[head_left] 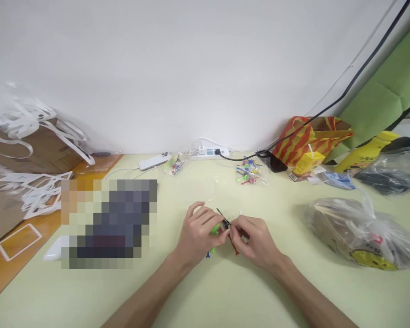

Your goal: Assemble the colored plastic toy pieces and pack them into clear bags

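Above the pale green table, my left hand (201, 233) and my right hand (254, 234) meet with fingertips nearly touching. A small black piece with a thin pointed rod (222, 214) sticks up between them, its lower end at my left fingertips. My right fingers are pinched at the same spot; what they grip is mostly covered. Beneath and between the hands lie a red plastic piece (233, 246), a green piece (215, 229) partly hidden by my left fingers, and a small blue piece (208, 254).
Behind, clear bags of colourful small pieces (250, 172) lie near a power strip (208, 152) with a black cable. To the right are a filled plastic bag (358, 232), a yellow drink carton (306, 165) and a striped bag (294, 136). A blurred dark object (116, 223) lies left.
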Action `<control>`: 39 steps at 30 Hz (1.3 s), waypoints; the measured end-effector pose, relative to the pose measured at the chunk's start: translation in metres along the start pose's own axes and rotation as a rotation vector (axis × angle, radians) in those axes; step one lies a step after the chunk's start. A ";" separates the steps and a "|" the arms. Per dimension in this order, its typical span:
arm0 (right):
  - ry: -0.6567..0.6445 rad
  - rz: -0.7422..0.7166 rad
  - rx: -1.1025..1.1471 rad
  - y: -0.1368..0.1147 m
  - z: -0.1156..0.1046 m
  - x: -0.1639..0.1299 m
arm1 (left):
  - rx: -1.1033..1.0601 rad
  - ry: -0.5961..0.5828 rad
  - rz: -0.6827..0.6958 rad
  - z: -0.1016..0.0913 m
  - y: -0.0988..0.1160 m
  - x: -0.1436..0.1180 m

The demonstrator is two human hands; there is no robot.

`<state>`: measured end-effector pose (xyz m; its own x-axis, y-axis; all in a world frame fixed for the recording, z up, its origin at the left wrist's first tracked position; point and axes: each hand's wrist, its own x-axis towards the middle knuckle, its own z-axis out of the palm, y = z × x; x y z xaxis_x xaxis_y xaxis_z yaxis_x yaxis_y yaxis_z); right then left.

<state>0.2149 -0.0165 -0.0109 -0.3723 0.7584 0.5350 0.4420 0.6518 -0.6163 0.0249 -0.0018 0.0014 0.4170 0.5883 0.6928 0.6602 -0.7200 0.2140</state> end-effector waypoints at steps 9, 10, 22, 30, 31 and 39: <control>0.269 0.084 -0.255 0.015 -0.030 0.000 | -0.086 0.129 -0.021 -0.011 0.003 0.002; 0.383 0.167 -0.295 0.022 -0.040 -0.001 | -0.087 0.133 -0.033 -0.013 0.002 0.003; -0.307 0.515 -0.537 0.051 -0.056 -0.001 | 0.062 -0.329 0.043 0.051 0.024 0.031; -0.412 0.467 -0.461 0.053 -0.057 -0.005 | 0.120 -0.366 0.044 0.066 0.023 0.029; -0.414 0.460 -0.453 0.052 -0.058 -0.005 | 0.106 -0.363 0.042 0.059 0.020 0.028; -0.046 0.347 -0.439 0.043 -0.062 0.003 | 0.010 -0.255 -0.035 -0.035 -0.054 0.000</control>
<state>0.2830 0.0137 -0.0003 -0.1752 0.9339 0.3115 0.8394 0.3071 -0.4484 -0.0325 0.0241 0.0144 0.5372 0.6876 0.4885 0.6828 -0.6945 0.2267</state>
